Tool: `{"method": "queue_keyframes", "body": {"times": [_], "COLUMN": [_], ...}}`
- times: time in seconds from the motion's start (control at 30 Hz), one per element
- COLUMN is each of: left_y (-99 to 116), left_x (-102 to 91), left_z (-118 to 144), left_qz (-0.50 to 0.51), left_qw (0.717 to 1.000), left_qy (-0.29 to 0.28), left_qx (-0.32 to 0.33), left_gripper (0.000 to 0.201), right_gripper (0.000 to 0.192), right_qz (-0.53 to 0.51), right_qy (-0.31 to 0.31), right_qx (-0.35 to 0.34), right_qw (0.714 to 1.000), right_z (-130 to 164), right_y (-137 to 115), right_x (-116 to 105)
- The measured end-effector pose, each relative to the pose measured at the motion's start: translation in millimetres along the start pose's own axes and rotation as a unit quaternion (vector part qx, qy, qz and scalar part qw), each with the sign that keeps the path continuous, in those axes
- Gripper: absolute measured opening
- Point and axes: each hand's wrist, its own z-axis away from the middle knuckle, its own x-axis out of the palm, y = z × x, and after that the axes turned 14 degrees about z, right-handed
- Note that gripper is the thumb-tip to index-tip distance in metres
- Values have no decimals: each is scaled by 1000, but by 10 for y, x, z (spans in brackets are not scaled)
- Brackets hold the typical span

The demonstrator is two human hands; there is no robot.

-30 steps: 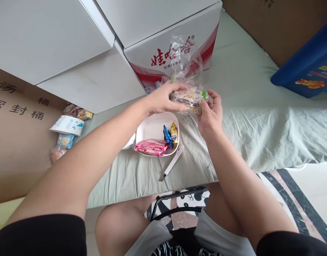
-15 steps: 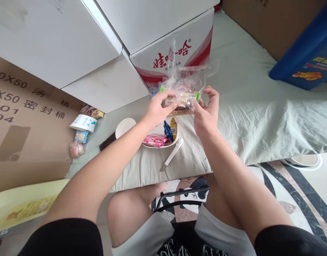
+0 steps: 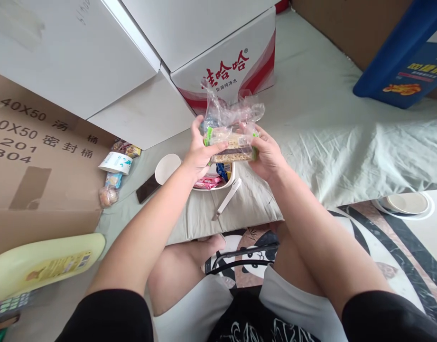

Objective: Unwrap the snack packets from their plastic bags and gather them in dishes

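Observation:
Between my two hands is a clear-wrapped pack of crackers (image 3: 234, 151) with bright green ends, and loose clear plastic bunches up behind it. My left hand (image 3: 200, 151) grips the pack's left end, thumb across the front. On the opposite end, my right hand (image 3: 268, 151) has its thumb and fingers closed. Just below the pack is a white container (image 3: 218, 187), partly hidden, with pink wafer packets (image 3: 208, 182) and a blue packet (image 3: 223, 171) in it. A white-handled tool (image 3: 228, 199) lies beside the container on the cloth.
A white round lid (image 3: 167, 168) and a dark phone-like slab (image 3: 147, 189) lie left of the container. White cartons (image 3: 225, 71) stand behind. Small snack packets (image 3: 113, 180) and a paper bowl (image 3: 116, 163) lie farther left. A blue jug (image 3: 399, 61) stands at right.
Both hands have come slightly lower with the crackers, and the pack's front now shows more. My left hand has shifted left to its end. The loose plastic has sunk lower.

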Motion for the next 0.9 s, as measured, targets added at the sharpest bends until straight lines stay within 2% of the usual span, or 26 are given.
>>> {"method": "queue_keyframes", "body": {"times": [0.07, 0.13, 0.23, 0.37, 0.47, 0.53, 0.6, 0.7, 0.73, 0.8, 0.9], "left_y": [63, 128, 190, 173, 108, 73, 66, 105, 126, 169, 231], "left_x": [-4, -17, -53, -84, -16, 89, 221, 399, 440, 483, 465], "left_z": [-9, -23, -64, -126, -112, -62, 8, 90, 101, 92, 30], "left_qz": [-17, -57, -185, -395, -479, -520, -562, -621, -637, -658, -660], "left_qw": [998, 996, 981, 907, 853, 824, 797, 754, 741, 724, 726], "left_qy": [-9, -21, -54, -106, -125, -135, -155, -193, -199, -202, -188], "left_qx": [-51, -69, -13, 105, 167, 178, 158, 91, 72, 48, 47], "left_gripper": [80, 63, 41, 23, 31, 39, 47, 78, 83, 77, 61], "right_gripper": [52, 38, 16, 9, 7, 9, 16, 27, 28, 26, 18], "right_qz": [35, 91, 193, 254, 234, 181, 113, 37, 24, 17, 75], "right_qy": [-9, -7, 0, 16, 60, 85, 114, 159, 164, 155, 109], "right_qx": [-29, -65, -141, -206, -190, -149, -106, -66, -56, -44, -79], "right_qw": [999, 994, 971, 945, 952, 968, 981, 984, 984, 987, 988], "right_z": [5, 20, 47, 43, 14, -4, -13, -9, -4, 8, 36], "right_y": [18, 31, 28, 50, 121, 173, 208, 220, 214, 190, 120], "right_x": [17, 31, 34, 35, 69, 100, 122, 119, 109, 79, 19]}}
